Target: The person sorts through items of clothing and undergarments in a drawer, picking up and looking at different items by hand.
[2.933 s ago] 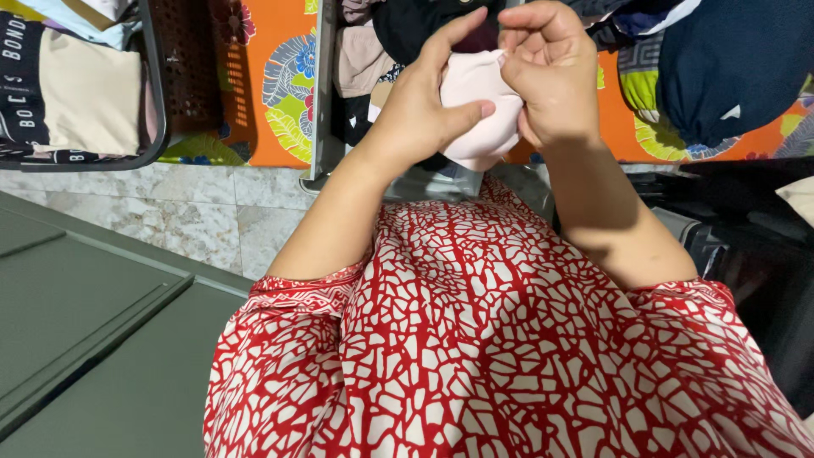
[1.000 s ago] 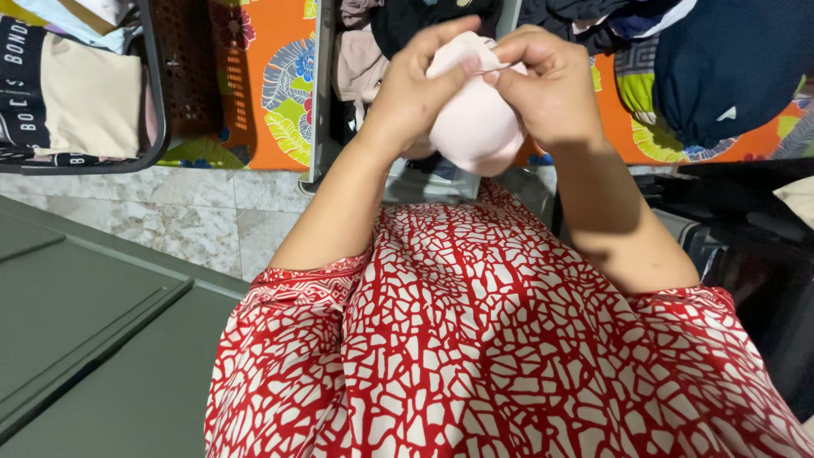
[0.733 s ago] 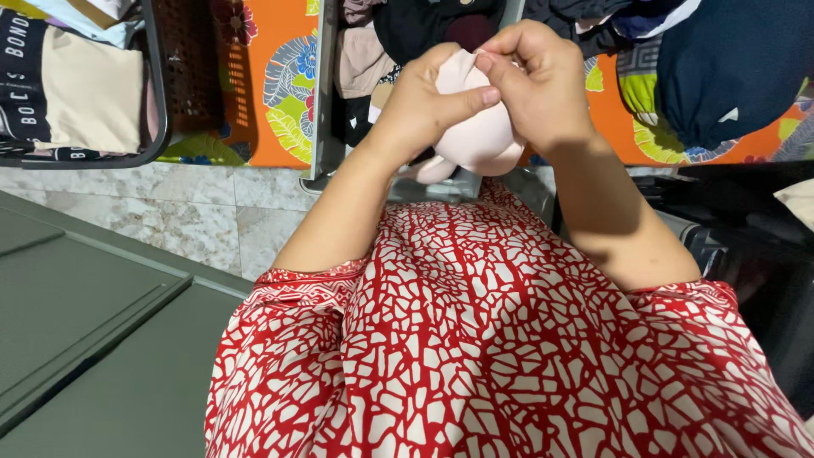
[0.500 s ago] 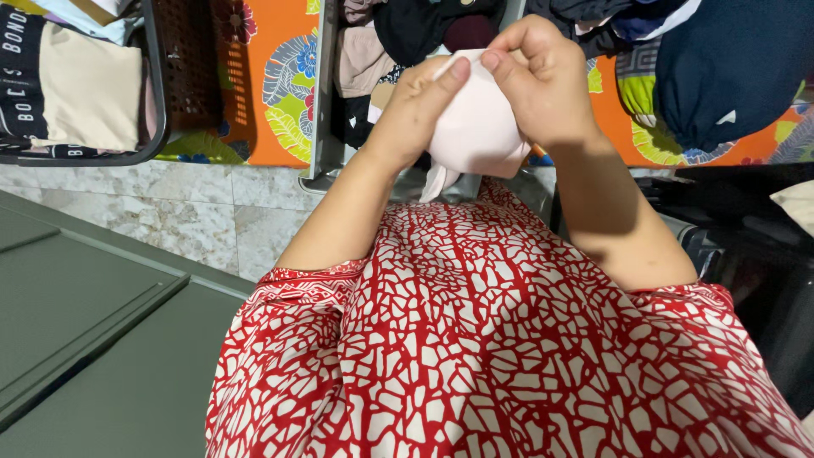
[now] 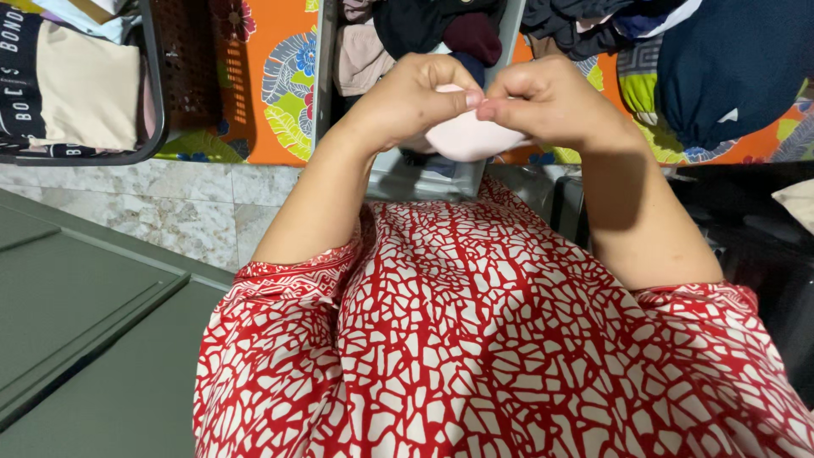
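Lowered now, left hand (image 5: 411,97) and right hand (image 5: 543,102) pinch pink cloth (image 5: 466,137).

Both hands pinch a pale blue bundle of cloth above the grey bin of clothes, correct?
Not quite: the bundle of cloth is pale pink, not blue, as the head view shows. The left hand and right hand do both pinch it above the grey bin of clothes.

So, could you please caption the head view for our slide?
Left hand and right hand pinch a pale pink garment above a grey basket.
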